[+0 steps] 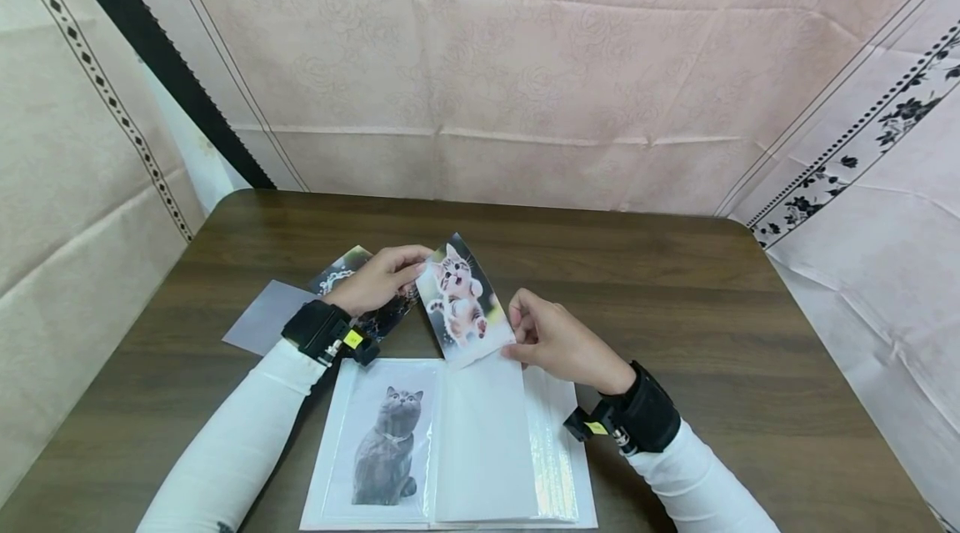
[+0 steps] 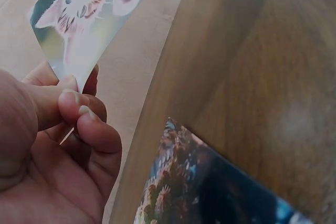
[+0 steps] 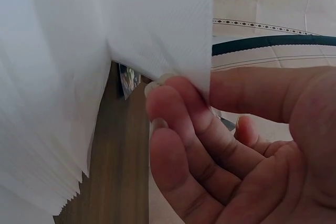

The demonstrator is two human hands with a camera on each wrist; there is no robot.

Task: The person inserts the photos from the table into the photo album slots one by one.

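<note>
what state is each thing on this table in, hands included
album: open
grey cat photo: on the left page
loose page: corner pinched
kitten photo: held up, tilted; can't tell if its lower end is inserted
dark photo: lying, partly hidden
pale card: lying
left hand: pinching kitten photo
right hand: pinching loose page

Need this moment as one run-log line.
left hand: pinches kitten photo | right hand: pinches page | album: open, gray cat photo inside | loose photos: on table

No legible text or numbers
</note>
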